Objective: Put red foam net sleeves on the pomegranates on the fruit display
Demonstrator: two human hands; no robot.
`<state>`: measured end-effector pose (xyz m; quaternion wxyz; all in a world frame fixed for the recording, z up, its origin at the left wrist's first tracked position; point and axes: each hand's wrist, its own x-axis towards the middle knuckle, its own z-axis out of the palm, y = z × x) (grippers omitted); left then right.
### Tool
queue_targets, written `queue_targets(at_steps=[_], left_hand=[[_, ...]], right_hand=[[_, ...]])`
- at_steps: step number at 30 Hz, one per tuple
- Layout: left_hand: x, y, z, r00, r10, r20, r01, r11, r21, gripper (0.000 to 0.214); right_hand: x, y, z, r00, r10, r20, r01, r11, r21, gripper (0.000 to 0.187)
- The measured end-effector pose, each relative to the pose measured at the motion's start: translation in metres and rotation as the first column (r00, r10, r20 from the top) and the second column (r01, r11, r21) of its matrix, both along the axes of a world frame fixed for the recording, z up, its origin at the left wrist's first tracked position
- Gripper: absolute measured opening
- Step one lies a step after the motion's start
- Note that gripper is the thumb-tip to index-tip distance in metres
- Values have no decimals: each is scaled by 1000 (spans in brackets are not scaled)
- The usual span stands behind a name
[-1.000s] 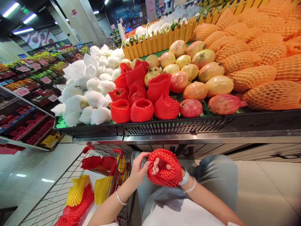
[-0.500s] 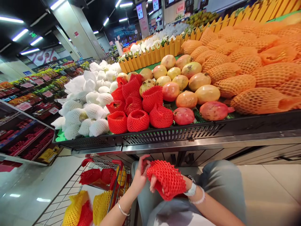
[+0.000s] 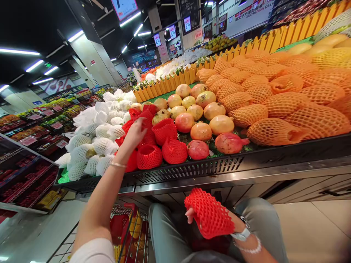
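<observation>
Apparently, we wear the red foam net [image 3: 210, 215] around our right hand [image 3: 189, 215] before the black tray [image 3: 274, 157], which probably holds its mesh spread, while our left hand [image 3: 136, 132] lies over red-netted pieces [image 3: 174, 151] inside that tray, either grip too hidden to tell.

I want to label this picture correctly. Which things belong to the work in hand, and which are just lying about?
Apparently in the work:
red foam net around the right hand
red nets on display, by the left hand

Apparently just lying about:
white nets
orange nets
yellow fence
</observation>
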<state>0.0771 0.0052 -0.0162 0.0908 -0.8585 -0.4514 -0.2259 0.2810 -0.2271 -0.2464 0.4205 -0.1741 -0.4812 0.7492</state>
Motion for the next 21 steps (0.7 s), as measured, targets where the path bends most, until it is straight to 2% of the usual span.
queue_targets(at_steps=[1,3,5,8,10,13,17,19,21], left_hand=[[8,18,1,994,26,-106,-24,999,23,49],[21,39,-2,957,50,-285,-25,996,89,48],[31,44,-6,928,53,-368,15,984,180,43],[37,41,-11,921,25,-389,81,964,254,46],[39,41,-12,896,-41,-442,150,965,215,47],[41,49,-9,821,-141,-554,257,956,138,47],[47,65,-4,751,-175,-637,311,945,106,45],[47,70,1,754,-184,-631,317,943,103,47],[44,70,8,803,-189,-565,316,939,136,47]], right_hand=[[4,-2,1,999,-38,14,38,999,-17,33],[11,-6,2,993,-109,36,111,991,-78,34],[18,-8,3,986,-156,51,162,976,-144,35],[24,-6,0,981,-185,63,194,966,-173,39],[24,-2,-2,982,-183,52,189,967,-173,43],[20,2,-3,985,-165,43,170,971,-166,44],[13,1,-2,986,-169,11,167,966,-197,41],[12,2,-6,986,-167,27,169,967,-192,37],[13,6,-15,981,-186,52,192,967,-165,33]])
